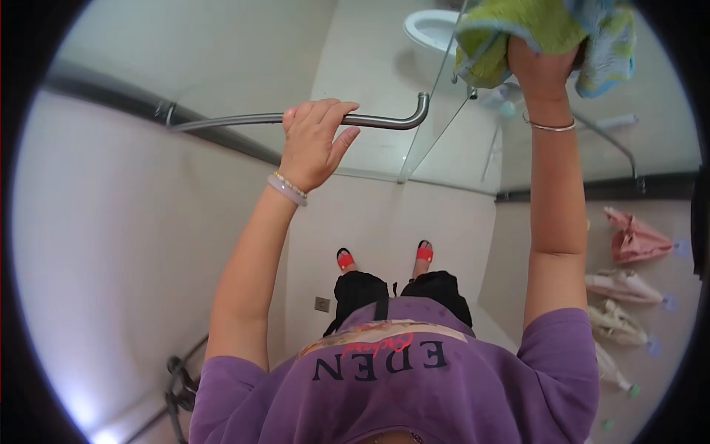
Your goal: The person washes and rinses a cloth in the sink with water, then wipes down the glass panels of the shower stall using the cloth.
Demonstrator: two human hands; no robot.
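Observation:
My left hand (314, 140) is closed round a curved metal handle bar (384, 122), with the fingers over it and the thumb on the near side. The bar runs from a dark rail at the left to an upturned end. My right hand (543, 68) is raised at the upper right, gripping a green and light-blue towel (492, 41). The towel is bunched and hangs on both sides of the hand, hiding most of the fingers. Behind the towel and just left of it is a glass panel (436, 111).
A white toilet (430, 28) shows beyond the glass. Several cloths, among them a pink one (636, 235), hang on the right wall. Dark pipe fittings (177, 385) stand out at the lower left. A small drain (322, 304) is in the floor near my feet in red sandals (345, 259).

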